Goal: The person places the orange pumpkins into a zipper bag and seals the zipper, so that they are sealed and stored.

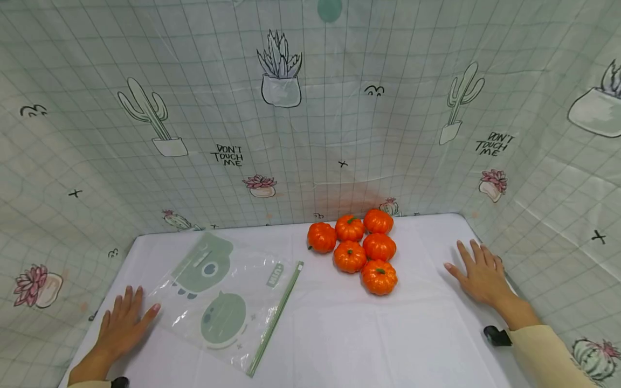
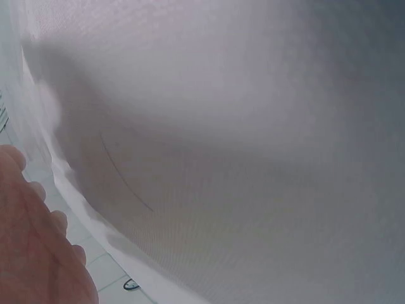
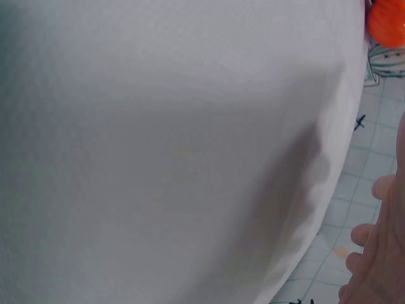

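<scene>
A clear zip bag with green cartoon prints and a green slider strip lies flat on the left half of the table. Beside its left edge is my left hand, palm down with fingers spread and holding nothing. Several small orange pumpkins sit clustered toward the back, right of the bag. Over the table's right side my right hand is also palm down, fingers extended, apart from the pumpkins. The left wrist view shows part of the left palm; the right wrist view catches one pumpkin at its corner.
A white cloth covers the table. Behind it and on both sides hangs a grid-patterned curtain printed with potted cacti, meeting the table's back edge close behind the pumpkins. A black wrist device is at the right sleeve.
</scene>
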Demonstrator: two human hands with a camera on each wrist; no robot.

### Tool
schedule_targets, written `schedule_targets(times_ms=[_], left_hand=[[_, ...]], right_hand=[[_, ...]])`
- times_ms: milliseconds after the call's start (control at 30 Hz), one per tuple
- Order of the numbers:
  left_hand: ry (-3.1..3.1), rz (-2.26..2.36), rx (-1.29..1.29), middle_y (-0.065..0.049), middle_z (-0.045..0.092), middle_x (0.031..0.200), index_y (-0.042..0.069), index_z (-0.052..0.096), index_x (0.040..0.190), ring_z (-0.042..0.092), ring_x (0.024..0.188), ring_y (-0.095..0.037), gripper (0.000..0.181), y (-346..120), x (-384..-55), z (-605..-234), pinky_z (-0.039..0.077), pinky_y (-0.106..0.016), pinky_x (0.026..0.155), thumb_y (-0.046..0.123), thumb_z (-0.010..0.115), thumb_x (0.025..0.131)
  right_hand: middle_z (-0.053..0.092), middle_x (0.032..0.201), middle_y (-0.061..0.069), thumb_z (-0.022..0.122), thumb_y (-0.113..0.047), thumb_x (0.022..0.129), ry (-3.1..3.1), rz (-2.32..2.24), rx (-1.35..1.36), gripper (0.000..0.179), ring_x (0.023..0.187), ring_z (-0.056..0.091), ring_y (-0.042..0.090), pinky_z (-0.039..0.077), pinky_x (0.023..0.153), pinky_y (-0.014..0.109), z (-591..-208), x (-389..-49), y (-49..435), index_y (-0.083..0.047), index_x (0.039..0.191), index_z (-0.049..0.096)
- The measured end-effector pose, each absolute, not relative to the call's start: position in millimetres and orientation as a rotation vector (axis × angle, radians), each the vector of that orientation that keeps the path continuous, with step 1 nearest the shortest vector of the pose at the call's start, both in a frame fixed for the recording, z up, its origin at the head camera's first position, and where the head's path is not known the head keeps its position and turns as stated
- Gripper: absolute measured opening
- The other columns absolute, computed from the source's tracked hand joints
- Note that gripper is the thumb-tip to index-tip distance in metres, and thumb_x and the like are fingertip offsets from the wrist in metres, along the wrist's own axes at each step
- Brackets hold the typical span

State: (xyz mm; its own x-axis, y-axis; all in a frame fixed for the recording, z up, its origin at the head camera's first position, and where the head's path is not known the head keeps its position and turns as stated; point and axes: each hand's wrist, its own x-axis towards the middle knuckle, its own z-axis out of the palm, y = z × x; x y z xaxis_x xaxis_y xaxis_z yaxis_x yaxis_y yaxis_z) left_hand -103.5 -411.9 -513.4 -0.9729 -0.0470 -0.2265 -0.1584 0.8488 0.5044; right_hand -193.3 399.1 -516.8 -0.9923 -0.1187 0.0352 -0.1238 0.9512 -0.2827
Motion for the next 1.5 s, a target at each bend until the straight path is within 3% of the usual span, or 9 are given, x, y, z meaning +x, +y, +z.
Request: schedule_targets(times_ms=[633,1067,1500], left_hand=[[2.842,0.725,-0.142,-0.038,-0.018,0.165,-0.014,-0.002,0.159,-0.02,0.15,-0.062,0.093,-383,-102,-493,-0.018,-0.075,0.115,0.054,0.038,0.11],[2.875,0.721,-0.069,-0.037,-0.009,0.168,-0.013,0.006,0.161,-0.015,0.153,-0.061,0.094,-359,-106,-490,-0.015,-0.075,0.117,0.053,0.047,0.108],[2.978,0.768,0.127,-0.037,0.012,0.168,-0.011,0.024,0.161,0.003,0.155,-0.061,0.09,-322,-103,-491,-0.002,-0.076,0.12,0.048,0.059,0.103]], right_hand=[[0.017,0.161,0.045,0.049,-0.053,0.107,-3.063,0.487,0.232,0.087,0.146,0.014,0.067,0.006,0.114,0.08,-524,-189,390,0.006,0.163,0.019],[0.023,0.159,0.042,0.056,-0.053,0.104,-3.062,0.433,0.296,0.087,0.145,0.02,0.065,0.011,0.114,0.079,-513,-184,357,0.008,0.16,0.028],[0.03,0.158,0.039,0.065,-0.046,0.101,-3.04,0.438,0.398,0.084,0.146,0.026,0.06,0.013,0.117,0.075,-499,-176,323,0.005,0.16,0.034]])
